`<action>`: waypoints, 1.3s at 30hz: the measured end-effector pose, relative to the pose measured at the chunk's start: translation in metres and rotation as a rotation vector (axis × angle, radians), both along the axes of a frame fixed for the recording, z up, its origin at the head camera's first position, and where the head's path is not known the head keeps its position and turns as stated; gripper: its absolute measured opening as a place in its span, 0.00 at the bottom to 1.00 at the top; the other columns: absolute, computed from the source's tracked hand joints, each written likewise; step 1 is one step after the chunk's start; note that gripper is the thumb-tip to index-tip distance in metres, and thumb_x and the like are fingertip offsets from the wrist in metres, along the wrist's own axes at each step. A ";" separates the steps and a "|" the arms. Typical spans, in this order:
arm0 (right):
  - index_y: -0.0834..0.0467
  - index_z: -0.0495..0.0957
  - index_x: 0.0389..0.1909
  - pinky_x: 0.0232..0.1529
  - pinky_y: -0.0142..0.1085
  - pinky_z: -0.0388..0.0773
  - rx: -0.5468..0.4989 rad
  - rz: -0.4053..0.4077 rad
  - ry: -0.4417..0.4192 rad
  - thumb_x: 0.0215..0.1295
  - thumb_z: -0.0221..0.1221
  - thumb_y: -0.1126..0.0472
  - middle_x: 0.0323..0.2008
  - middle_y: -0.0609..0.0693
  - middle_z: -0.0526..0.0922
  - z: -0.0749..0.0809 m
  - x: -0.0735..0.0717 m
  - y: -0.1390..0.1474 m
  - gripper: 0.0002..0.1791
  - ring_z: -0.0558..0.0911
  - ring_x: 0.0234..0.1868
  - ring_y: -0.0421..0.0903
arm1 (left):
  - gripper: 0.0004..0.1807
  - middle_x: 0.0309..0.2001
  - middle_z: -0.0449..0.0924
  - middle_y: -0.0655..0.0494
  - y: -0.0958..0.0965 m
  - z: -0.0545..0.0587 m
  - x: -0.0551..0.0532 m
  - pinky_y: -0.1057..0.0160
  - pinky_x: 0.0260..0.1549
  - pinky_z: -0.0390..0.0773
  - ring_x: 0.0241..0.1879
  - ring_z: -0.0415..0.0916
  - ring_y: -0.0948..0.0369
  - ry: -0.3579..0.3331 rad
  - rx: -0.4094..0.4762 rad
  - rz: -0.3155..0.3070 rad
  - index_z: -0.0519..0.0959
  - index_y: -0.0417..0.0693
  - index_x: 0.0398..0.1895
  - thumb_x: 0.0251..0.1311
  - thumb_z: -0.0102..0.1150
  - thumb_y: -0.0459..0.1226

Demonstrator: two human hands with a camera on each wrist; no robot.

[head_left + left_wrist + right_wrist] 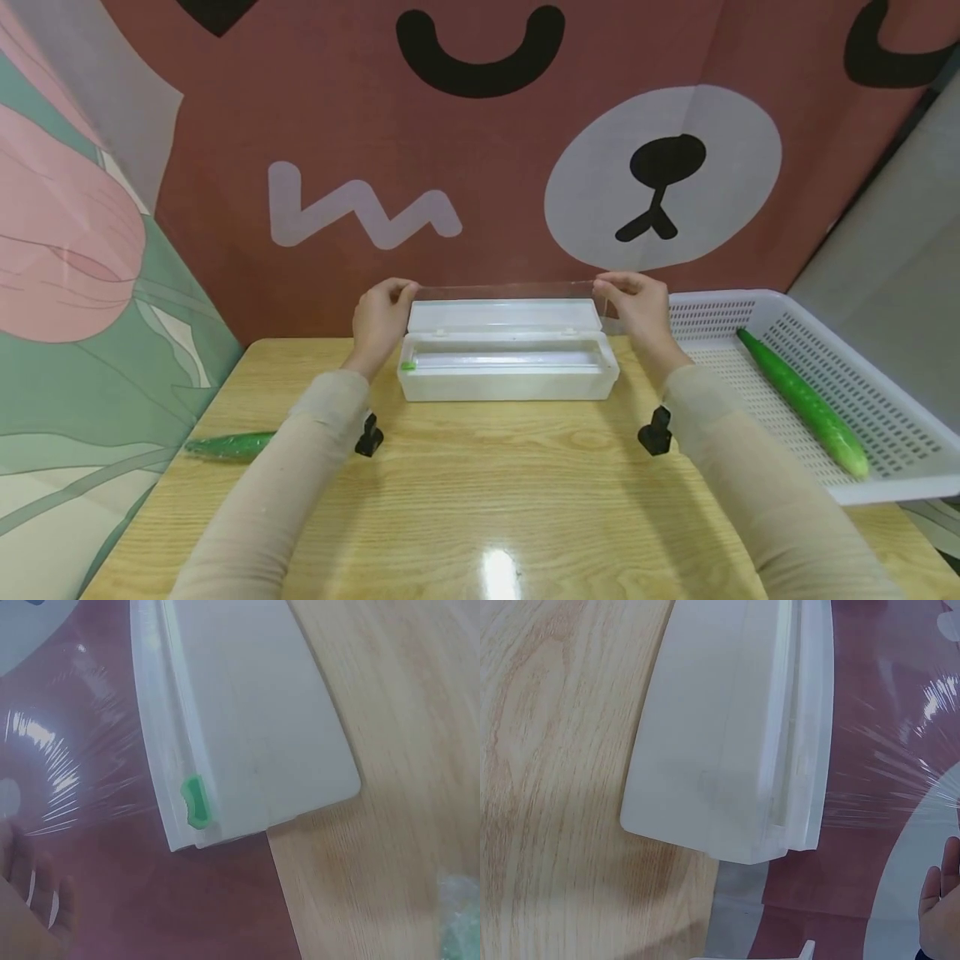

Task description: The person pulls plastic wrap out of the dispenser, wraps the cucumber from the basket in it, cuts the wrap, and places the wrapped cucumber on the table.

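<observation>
A white cling film box (510, 386) sits on the table with its lid (502, 315) tilted up at the back. A small green slider (196, 802) lies at the box's left end. Clear cling film (82, 757) is stretched between the hands along the raised lid, with shiny creases in both wrist views. My left hand (381, 321) pinches one corner of the film between thumb and fingers, just left of the lid. At the other corner, my right hand (639, 310) pinches the film in the same way, right of the lid.
A film-wrapped cucumber (231, 446) lies on the table (480, 475) at the left, partly behind the left forearm. At the right stands a white plastic basket (900, 417) with a cucumber (810, 400) in it. A printed cloth (495, 167) hangs behind the table.
</observation>
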State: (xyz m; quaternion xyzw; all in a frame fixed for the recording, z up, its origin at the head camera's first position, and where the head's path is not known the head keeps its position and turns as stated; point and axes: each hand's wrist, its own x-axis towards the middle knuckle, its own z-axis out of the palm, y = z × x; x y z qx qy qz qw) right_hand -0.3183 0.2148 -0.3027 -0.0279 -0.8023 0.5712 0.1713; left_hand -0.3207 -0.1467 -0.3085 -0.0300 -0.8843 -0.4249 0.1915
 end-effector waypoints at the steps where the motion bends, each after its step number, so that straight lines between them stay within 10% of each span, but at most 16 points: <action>1: 0.59 0.85 0.48 0.54 0.39 0.73 0.002 -0.001 0.003 0.65 0.66 0.49 0.41 0.44 0.86 0.001 0.000 0.000 0.18 0.79 0.49 0.41 | 0.18 0.38 0.84 0.55 0.000 0.000 0.000 0.55 0.37 0.73 0.22 0.75 0.56 0.003 0.002 0.001 0.83 0.51 0.53 0.73 0.52 0.50; 39: 0.59 0.85 0.48 0.37 0.31 0.71 0.014 -0.101 0.172 0.64 0.66 0.46 0.33 0.41 0.82 0.027 -0.001 -0.010 0.22 0.77 0.41 0.41 | 0.19 0.40 0.84 0.53 -0.003 0.042 -0.001 0.49 0.44 0.74 0.42 0.79 0.55 0.063 -0.023 0.026 0.85 0.50 0.50 0.71 0.54 0.51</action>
